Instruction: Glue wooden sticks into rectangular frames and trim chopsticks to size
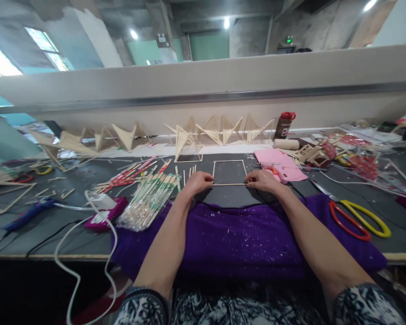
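Note:
A square frame of thin wooden sticks [229,161] lies flat on the dark table [71,207], straight ahead of me. My left hand [198,181] pinches the near left corner of the frame. My right hand [262,179] pinches the near right corner, so both hands hold the near stick at its ends. Both forearms rest on a purple cloth [243,239] spread over the table's front edge.
Left of my hands lie packs of wrapped chopsticks [149,198], a blue glue gun [29,214], a pink box [103,214] and a white cable [88,253]. Right are pink cloth [279,163], yellow and red scissors [360,219]. Stick models [219,131] line the back wall.

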`<state>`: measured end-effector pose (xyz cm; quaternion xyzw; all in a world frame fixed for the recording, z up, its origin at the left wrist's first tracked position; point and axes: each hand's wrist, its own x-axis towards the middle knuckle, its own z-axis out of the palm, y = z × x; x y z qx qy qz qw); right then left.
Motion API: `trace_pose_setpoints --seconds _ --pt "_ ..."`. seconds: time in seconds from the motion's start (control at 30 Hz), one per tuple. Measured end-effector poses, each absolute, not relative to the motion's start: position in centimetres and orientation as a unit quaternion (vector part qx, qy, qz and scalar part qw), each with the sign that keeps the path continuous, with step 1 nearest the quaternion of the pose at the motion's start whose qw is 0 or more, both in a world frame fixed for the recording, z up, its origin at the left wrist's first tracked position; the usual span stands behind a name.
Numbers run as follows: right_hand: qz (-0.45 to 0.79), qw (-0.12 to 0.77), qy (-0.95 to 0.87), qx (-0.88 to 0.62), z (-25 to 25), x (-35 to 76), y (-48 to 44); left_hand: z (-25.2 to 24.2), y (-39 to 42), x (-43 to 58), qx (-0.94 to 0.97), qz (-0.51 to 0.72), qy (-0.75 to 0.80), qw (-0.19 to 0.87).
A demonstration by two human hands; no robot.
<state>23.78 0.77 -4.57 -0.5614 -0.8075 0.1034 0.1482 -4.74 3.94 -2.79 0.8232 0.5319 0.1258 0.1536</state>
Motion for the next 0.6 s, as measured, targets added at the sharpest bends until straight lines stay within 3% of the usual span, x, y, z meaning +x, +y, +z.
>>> trace_pose_setpoints --seconds 0.6 --pt "0.043 0.121 -0.824 -0.552 -4.8 23.3 0.7 -3.2 2.7 -3.2 0.838 0.089 0.537 0.029"
